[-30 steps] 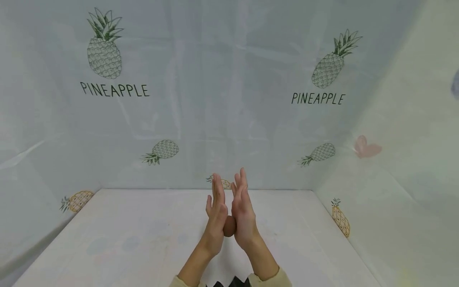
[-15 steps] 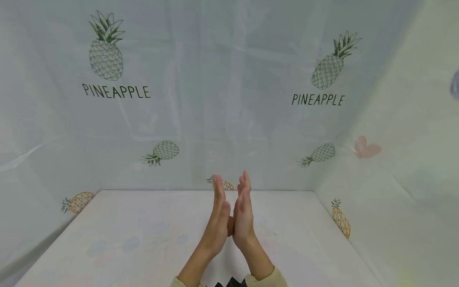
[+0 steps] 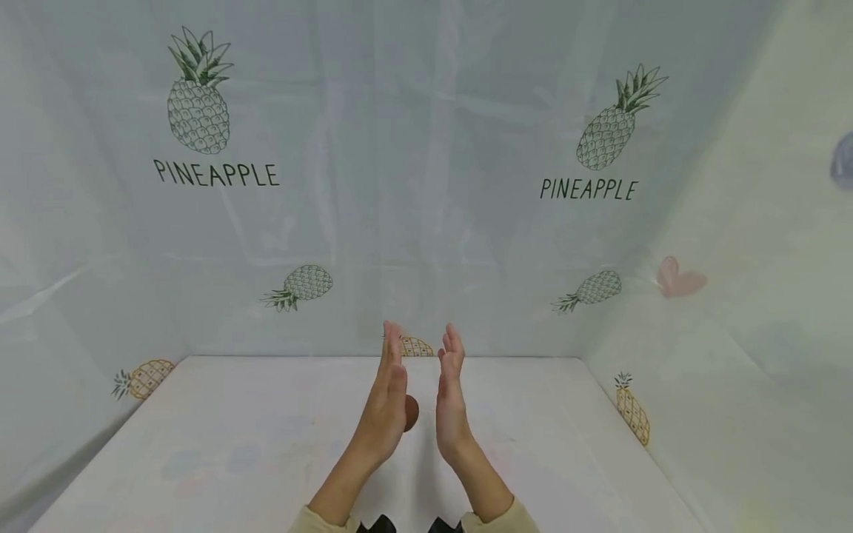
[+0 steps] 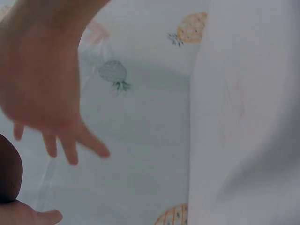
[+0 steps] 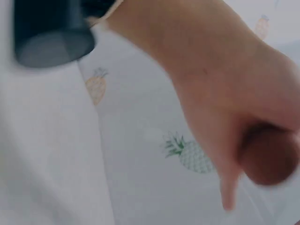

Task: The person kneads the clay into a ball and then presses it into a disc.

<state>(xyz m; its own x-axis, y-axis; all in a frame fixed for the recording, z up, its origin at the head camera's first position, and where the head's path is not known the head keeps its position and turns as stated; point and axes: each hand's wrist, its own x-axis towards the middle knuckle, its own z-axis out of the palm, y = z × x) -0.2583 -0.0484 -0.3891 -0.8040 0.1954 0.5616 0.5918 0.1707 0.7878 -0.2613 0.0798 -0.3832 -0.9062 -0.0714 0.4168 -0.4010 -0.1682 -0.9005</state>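
Observation:
A smooth brown ball (image 3: pixel 412 413) is at the palm side of my left hand (image 3: pixel 381 414), partly hidden behind it in the head view. That hand is upright with straight fingers. Across a gap, my right hand (image 3: pixel 453 411) faces it, palm inward, fingers straight, holding nothing. In the left wrist view, the right hand (image 4: pixel 42 79) spreads its fingers at upper left, while the ball (image 4: pixel 8 168) shows at the left edge. The right wrist view has the ball (image 5: pixel 269 158) in front of the left palm (image 5: pixel 220 93); whether they touch, I cannot tell.
Below the hands lies a white table surface (image 3: pixel 233 429). A pale sheet printed with pineapples (image 3: pixel 373 207) hangs behind it and along both sides. A dark wrist device (image 5: pixel 54 37) shows at upper left in the right wrist view.
The ball was between both palms; now the hands have parted. My left hand has moved left with the ball beside it, and the right palm is away from the ball.

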